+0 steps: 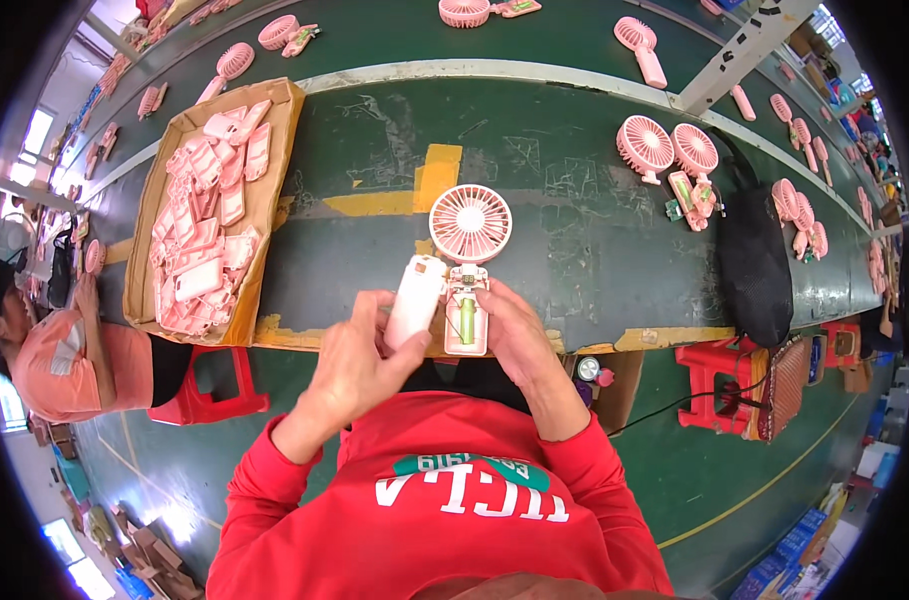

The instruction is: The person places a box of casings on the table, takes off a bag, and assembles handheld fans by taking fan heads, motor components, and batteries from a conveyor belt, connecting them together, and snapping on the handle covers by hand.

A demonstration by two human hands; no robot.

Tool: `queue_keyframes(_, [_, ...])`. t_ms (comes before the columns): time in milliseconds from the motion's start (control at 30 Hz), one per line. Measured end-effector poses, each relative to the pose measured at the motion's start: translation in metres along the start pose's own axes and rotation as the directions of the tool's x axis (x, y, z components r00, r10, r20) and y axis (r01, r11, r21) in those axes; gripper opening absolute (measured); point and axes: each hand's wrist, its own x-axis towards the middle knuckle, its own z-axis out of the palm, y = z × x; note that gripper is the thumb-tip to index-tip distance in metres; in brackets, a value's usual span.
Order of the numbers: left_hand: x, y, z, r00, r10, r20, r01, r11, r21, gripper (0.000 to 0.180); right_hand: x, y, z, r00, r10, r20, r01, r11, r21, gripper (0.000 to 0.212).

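My left hand (pixel 359 355) grips a pale pink handle cover (pixel 415 300), fingers and thumb on either side of it. Just right of the cover lies a pink handheld fan (pixel 471 223), its round grille pointing away from me. The fan's handle is uncovered, with a green battery cell (pixel 467 318) and a small circuit board showing inside. My right hand (pixel 514 335) closes round the right side of that handle near the table's front edge. Cover and handle are side by side, almost touching. Some right-hand fingertips are hidden behind the handle.
A cardboard box (pixel 279 150) full of pink covers stands at left. More fans (pixel 645 145) and a black bag (pixel 756 260) lie at right. Beyond a metal rail, a green belt (pixel 564 45) carries fan parts. A co-worker (pixel 64 350) sits far left; a red stool (pixel 214 390) stands nearby.
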Motion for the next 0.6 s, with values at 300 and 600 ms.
queue_keyframes(300, [-0.003,0.015,0.034,0.977,0.214,-0.009,-0.203,0.938,0.280,0.064,-0.007,-0.007,0.002,0.991,-0.009,0.136,0.004,0.999,0.036,0.047])
queue_keyframes(600, [0.001,0.015,0.043,0.968,0.250,-0.030,-0.222,0.904,0.365,0.060,-0.005,-0.003,0.002,0.984,0.001,0.180,0.004,1.000,-0.026,0.055])
